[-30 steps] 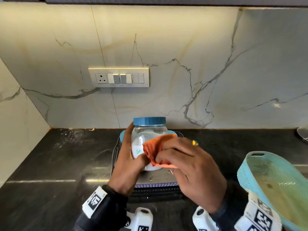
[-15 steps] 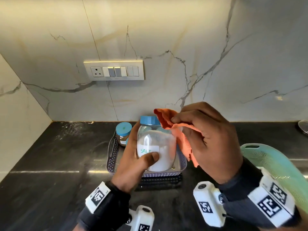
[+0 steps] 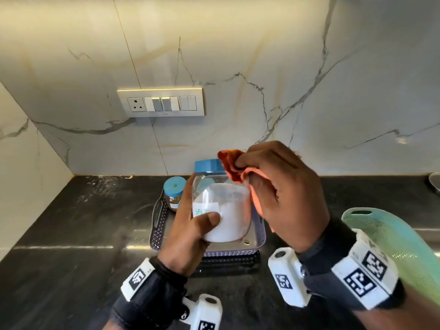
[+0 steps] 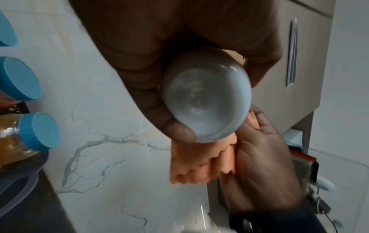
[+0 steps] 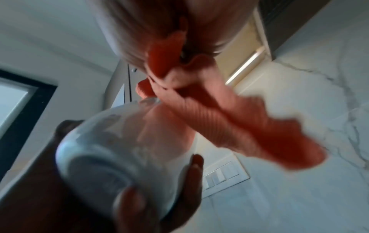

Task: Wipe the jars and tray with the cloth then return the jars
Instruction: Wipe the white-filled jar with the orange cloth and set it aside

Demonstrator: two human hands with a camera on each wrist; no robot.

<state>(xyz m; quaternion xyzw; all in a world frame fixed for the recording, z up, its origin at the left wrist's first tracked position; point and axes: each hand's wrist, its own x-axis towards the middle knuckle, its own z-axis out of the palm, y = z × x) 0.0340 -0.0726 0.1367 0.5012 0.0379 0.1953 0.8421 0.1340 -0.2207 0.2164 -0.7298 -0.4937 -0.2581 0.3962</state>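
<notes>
My left hand (image 3: 190, 225) grips a clear salt jar (image 3: 223, 210) with a blue lid (image 3: 208, 166), lifted above the purple perforated tray (image 3: 158, 222). My right hand (image 3: 278, 186) pinches an orange cloth (image 3: 232, 166) against the jar's upper right side near the lid. A small blue-lidded jar (image 3: 174, 192) with brown contents stands in the tray's back left. In the left wrist view the salt jar's base (image 4: 205, 100) faces the camera with the cloth (image 4: 201, 164) hanging beside it. The right wrist view shows the cloth (image 5: 229, 119) draped over the jar (image 5: 123, 149).
A teal colander (image 3: 395, 253) sits at the right on the black counter (image 3: 71, 234). A switch plate (image 3: 160, 102) is on the marble wall. In the left wrist view, blue-lidded jars (image 4: 38, 130) stand at the left. A metal rim (image 3: 434, 182) shows at the far right.
The jar has been lifted from the tray and held higher. My right hand moved the cloth from the jar's front up to its upper right side by the lid.
</notes>
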